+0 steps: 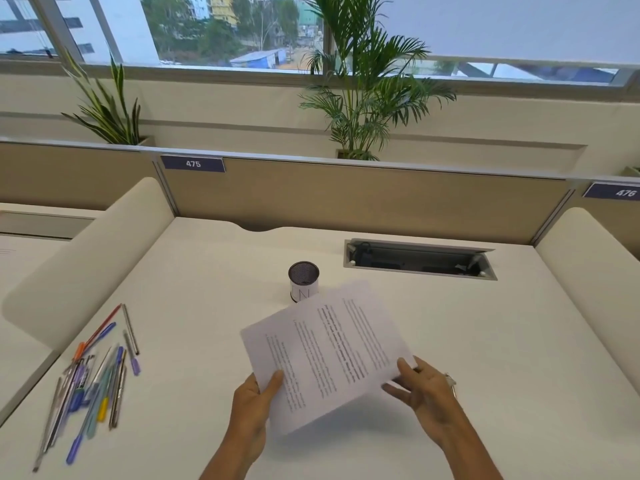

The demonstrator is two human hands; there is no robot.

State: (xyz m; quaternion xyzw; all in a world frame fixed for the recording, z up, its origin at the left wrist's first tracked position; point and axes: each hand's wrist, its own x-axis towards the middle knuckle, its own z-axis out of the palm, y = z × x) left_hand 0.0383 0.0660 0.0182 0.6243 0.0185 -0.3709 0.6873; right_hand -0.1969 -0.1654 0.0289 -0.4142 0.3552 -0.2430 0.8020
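I hold a small stack of printed white sheets (329,351) lifted a little above the white desk (467,341), fanned and tilted. My left hand (254,407) grips the stack's near left corner, thumb on top. My right hand (424,389) pinches its near right edge, thumb on top and fingers under the paper. A round mesh pen holder (303,281) with a white band stands just behind the sheets; their far edge hides its base. It looks empty.
Several pens and pencils (97,379) lie scattered on the desk's left side. An open cable tray (419,259) is sunk into the desk at the back right. Beige partitions (363,199) and rounded white side dividers (79,268) fence the desk.
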